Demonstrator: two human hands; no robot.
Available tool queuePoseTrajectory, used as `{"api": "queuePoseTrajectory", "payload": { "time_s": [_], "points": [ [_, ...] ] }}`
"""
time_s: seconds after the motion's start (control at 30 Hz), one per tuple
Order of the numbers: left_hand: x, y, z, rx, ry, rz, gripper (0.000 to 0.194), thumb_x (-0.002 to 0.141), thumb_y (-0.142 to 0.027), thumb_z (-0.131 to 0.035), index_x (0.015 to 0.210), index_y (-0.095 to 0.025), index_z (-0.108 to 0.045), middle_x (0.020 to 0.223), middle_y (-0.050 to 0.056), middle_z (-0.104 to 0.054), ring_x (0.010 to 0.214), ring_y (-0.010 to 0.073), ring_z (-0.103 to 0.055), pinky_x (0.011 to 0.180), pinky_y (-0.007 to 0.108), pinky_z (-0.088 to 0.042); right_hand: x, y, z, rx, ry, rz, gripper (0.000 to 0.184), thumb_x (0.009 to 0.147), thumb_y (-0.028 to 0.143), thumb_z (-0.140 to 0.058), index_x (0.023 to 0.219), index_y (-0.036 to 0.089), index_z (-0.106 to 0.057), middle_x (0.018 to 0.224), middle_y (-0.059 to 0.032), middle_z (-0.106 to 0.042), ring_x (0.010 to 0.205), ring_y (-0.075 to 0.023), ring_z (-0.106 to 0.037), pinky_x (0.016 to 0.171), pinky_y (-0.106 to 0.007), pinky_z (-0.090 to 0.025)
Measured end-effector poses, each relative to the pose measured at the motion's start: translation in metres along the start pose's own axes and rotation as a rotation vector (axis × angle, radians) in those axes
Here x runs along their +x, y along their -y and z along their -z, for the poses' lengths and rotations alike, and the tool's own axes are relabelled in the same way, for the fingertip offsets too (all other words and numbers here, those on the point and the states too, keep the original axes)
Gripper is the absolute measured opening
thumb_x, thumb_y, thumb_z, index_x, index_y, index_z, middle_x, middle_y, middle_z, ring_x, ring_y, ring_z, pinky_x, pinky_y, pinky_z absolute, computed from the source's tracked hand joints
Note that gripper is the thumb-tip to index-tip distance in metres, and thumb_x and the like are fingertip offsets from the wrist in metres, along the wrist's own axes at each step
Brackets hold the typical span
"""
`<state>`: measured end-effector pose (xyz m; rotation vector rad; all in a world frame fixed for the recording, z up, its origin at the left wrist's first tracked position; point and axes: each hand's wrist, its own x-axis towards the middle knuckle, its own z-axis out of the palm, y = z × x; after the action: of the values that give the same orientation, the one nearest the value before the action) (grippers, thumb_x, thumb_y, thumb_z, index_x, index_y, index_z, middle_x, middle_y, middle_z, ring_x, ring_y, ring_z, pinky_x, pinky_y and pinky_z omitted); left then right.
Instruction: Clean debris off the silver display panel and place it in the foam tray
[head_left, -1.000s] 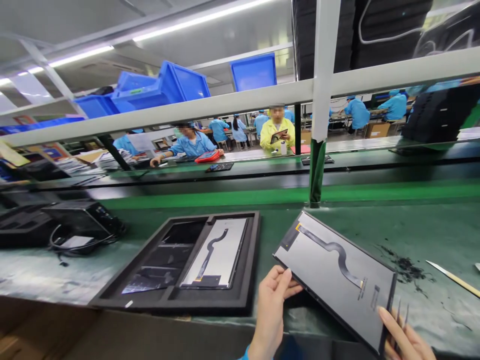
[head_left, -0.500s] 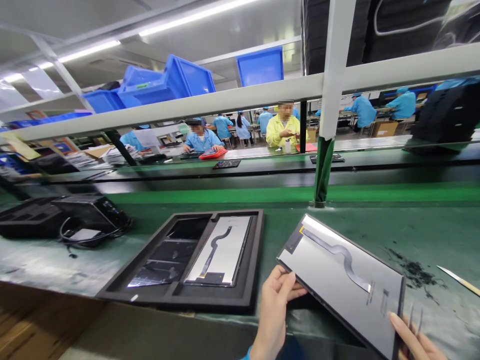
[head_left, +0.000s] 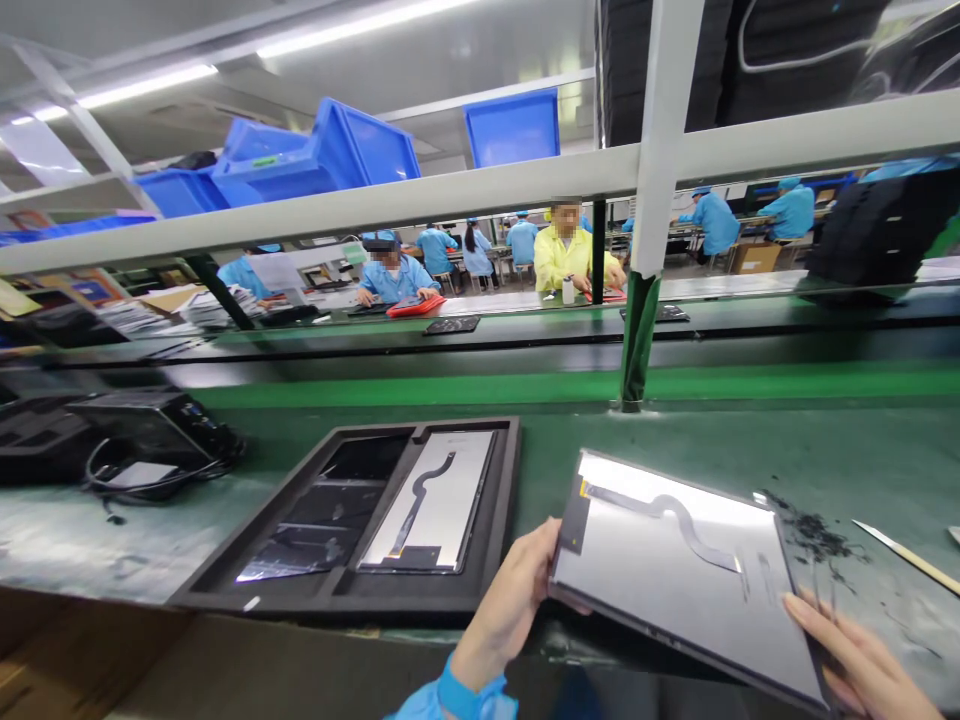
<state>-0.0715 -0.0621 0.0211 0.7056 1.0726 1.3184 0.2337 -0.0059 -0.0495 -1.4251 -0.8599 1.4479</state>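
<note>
A tablet-sized display panel [head_left: 637,575] is tilted above the bench's front edge, its silvery back up and a grey ribbon cable curving across it. My left hand [head_left: 517,580] is closed on the panel's left edge, fingertips hidden beneath. On the right edge, my right hand [head_left: 855,640] grips the panel, thumb or finger on top. Two thin metal prongs, apparently tweezers [head_left: 825,585], stick up from behind that hand. To the left lies a black foam tray [head_left: 405,603] with two compartments. A similar panel [head_left: 450,505] fills the right one; dark glossy film [head_left: 322,510] lies in the left.
On the green bench [head_left: 555,440], black scraps [head_left: 817,535] and a pale-handled knife [head_left: 904,552] lie at right. Black equipment with a cable [head_left: 150,430] stands at left. A post [head_left: 641,330] rises behind the panel; blue bins [head_left: 322,160] sit overhead. Co-workers sit beyond.
The panel has turned and its far edge now lies flatter in view. My left hand has shifted along its left edge, showing more of the blue sleeve. The view has swung slightly right.
</note>
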Motion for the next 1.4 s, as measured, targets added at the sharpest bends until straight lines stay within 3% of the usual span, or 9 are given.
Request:
{"api": "queuePoseTrajectory", "payload": {
  "time_s": [0.1, 0.23, 0.57, 0.73, 0.9, 1.07, 1.13, 1.27, 1.4],
  "points": [
    [-0.01, 0.004, -0.001, 0.039, 0.077, 0.054, 0.036, 0.079, -0.047, -0.075, 0.092, -0.014, -0.075, 0.085, 0.009, -0.073, 0.082, 0.0205, -0.068, 0.065, 0.021, -0.049, 0.003, 0.038, -0.006, -0.14, 0.113, -0.026, 0.045, 0.045, 0.059, -0.085, 0.067, 0.022, -0.073, 0.082, -0.006, -0.068, 0.049, -0.009, -0.039, 0.039, -0.022, -0.035],
    [-0.031, 0.035, -0.007, -0.117, -0.061, 0.113, 0.045, 0.073, -0.048, -0.08, 0.104, -0.017, -0.073, 0.094, 0.01, -0.074, 0.089, 0.0244, -0.069, 0.065, 0.024, -0.051, 0.005, 0.061, -0.007, -0.303, 0.002, 0.21, 0.055, 0.048, 0.065, -0.079, 0.083, 0.023, -0.072, 0.083, -0.0053, -0.069, 0.056, -0.0138, -0.047, 0.048, -0.025, -0.04],
    [-0.059, 0.087, -0.039, -0.33, -0.292, 0.106, 0.068, 0.062, -0.04, -0.09, 0.121, -0.023, -0.062, 0.115, 0.009, -0.071, 0.1, 0.0247, -0.069, 0.08, 0.031, -0.057, -0.057, -0.002, 0.0, -0.534, 0.108, 0.423, 0.04, 0.083, 0.061, -0.057, 0.092, 0.023, -0.063, 0.071, -0.0025, -0.065, 0.065, -0.0181, -0.063, 0.061, -0.023, -0.05],
    [-0.061, 0.095, -0.048, -0.073, -0.359, 0.122, 0.056, 0.056, -0.055, -0.088, 0.091, -0.015, -0.071, 0.075, 0.006, -0.074, 0.075, 0.0246, -0.072, 0.072, 0.034, -0.059, -0.087, -0.023, -0.005, -0.646, 0.336, 0.549, 0.02, 0.095, 0.039, -0.05, 0.097, 0.026, -0.066, 0.082, -0.0009, -0.072, 0.071, -0.0159, -0.069, 0.064, -0.017, -0.052],
    [-0.056, 0.109, -0.045, 0.144, -0.23, 0.239, 0.057, 0.059, -0.067, -0.08, 0.067, -0.011, -0.075, 0.069, 0.015, -0.074, 0.065, 0.0272, -0.071, 0.069, 0.036, -0.059, -0.097, -0.039, 0.001, -0.775, 0.33, 0.758, 0.019, 0.095, 0.027, -0.053, 0.107, 0.025, -0.067, 0.09, -0.0016, -0.074, 0.074, -0.0151, -0.072, 0.067, -0.015, -0.053],
    [-0.062, 0.113, -0.035, 0.285, -0.02, 0.286, 0.058, 0.069, -0.073, -0.069, 0.071, -0.016, -0.078, 0.068, 0.015, -0.074, 0.063, 0.0261, -0.07, 0.066, 0.034, -0.057, -0.1, -0.043, 0.007, -0.936, 0.262, 0.853, 0.019, 0.096, 0.024, -0.053, 0.106, 0.023, -0.069, 0.092, -0.0034, -0.073, 0.072, -0.0153, -0.071, 0.065, -0.019, -0.053],
    [-0.069, 0.106, -0.03, 0.444, 0.092, 0.137, 0.046, 0.08, -0.063, -0.065, 0.068, -0.021, -0.079, 0.064, 0.012, -0.073, 0.06, 0.0249, -0.068, 0.066, 0.034, -0.056, -0.101, -0.041, 0.008, -0.979, 0.259, 0.877, 0.019, 0.097, 0.024, -0.052, 0.104, 0.023, -0.069, 0.095, -0.0037, -0.073, 0.075, -0.0158, -0.071, 0.068, -0.02, -0.053],
    [-0.07, 0.09, -0.027, 0.812, 0.12, -0.444, 0.01, 0.084, -0.029, -0.072, 0.087, -0.027, -0.081, 0.081, 0.009, -0.076, 0.081, 0.0277, -0.071, 0.08, 0.035, -0.055, -0.101, -0.032, 0.003, -1.049, 0.242, 0.946, 0.021, 0.098, 0.024, -0.05, 0.103, 0.023, -0.07, 0.094, -0.0042, -0.073, 0.08, -0.0169, -0.071, 0.071, -0.022, -0.054],
    [-0.052, 0.091, -0.026, 1.085, 0.198, -0.809, 0.04, 0.085, -0.014, -0.07, 0.123, -0.025, -0.067, 0.12, 0.007, -0.07, 0.119, 0.0283, -0.061, 0.106, 0.042, -0.047, -0.1, -0.025, -0.005, -1.048, 0.236, 1.02, 0.023, 0.1, 0.02, -0.044, 0.101, 0.021, -0.068, 0.091, -0.0038, -0.072, 0.075, -0.0146, -0.068, 0.067, -0.022, -0.053]
  ]
}}
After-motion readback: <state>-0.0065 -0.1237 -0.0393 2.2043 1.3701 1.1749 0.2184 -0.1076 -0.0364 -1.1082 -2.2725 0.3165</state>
